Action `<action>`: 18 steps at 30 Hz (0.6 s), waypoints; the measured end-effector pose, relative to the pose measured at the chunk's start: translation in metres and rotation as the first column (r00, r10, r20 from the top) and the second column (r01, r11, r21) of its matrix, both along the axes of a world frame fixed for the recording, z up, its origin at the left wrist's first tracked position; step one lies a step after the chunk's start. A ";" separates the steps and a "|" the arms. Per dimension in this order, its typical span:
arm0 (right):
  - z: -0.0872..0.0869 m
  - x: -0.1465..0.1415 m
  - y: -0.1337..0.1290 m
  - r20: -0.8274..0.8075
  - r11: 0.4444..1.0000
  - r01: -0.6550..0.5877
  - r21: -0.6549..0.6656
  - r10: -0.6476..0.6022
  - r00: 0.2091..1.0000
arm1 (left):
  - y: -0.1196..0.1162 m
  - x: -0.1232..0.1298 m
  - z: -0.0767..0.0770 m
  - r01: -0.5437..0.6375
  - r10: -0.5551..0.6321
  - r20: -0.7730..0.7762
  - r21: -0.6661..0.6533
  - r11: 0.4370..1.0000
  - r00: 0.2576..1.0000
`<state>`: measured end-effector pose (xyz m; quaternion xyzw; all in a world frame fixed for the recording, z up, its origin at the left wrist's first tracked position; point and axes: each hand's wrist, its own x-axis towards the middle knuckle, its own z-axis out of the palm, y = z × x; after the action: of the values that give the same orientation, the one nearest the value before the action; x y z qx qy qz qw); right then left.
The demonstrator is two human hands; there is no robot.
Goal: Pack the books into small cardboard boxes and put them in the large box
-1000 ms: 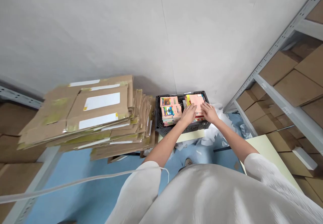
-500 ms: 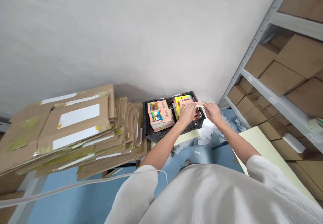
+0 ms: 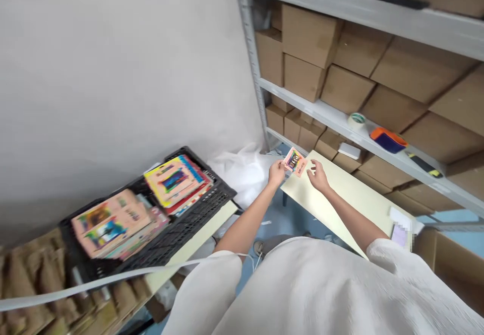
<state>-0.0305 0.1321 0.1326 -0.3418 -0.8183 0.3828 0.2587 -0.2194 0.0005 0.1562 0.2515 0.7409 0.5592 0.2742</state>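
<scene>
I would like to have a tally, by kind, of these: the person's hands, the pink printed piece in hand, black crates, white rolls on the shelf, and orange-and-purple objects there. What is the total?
Hands: 2 (left hand, right hand)
Pink printed piece: 1
Black crate: 1
White roll: 1
Orange-and-purple object: 1
Total: 6

Cream table point(image 3: 192, 244) — black crate point(image 3: 200, 213) atop
</scene>
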 end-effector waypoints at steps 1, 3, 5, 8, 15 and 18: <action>-0.013 0.023 0.007 0.032 0.998 0.041 -0.048 -0.040 0.999 | 0.018 0.018 -0.012 0.020 -0.018 0.084 -0.028 0.999 0.996; -0.037 0.062 0.015 0.105 0.984 0.107 -0.143 -0.093 0.990 | 0.046 0.053 -0.035 0.061 -0.040 0.228 -0.087 0.994 0.973; -0.055 0.090 0.017 0.175 0.964 0.153 -0.218 -0.116 0.978 | 0.065 0.085 -0.055 0.113 -0.064 0.336 -0.128 0.985 0.940; -0.074 0.115 0.016 0.242 0.937 0.196 -0.288 -0.127 0.962 | 0.082 0.120 -0.083 0.196 -0.114 0.374 -0.188 0.963 0.920; -0.100 0.123 0.015 0.291 0.869 0.331 -0.369 -0.230 0.929 | 0.098 0.133 -0.133 0.367 -0.255 0.330 -0.341 0.866 0.909; -0.110 0.111 0.013 0.309 0.799 0.419 -0.432 -0.306 0.901 | 0.096 0.108 -0.146 0.459 -0.372 0.277 -0.414 0.786 0.886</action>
<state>0.0803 0.1448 0.0229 -0.5877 -0.6372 0.4788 0.1392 -0.1109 0.0962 0.0107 0.2835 0.7515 0.3092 0.5092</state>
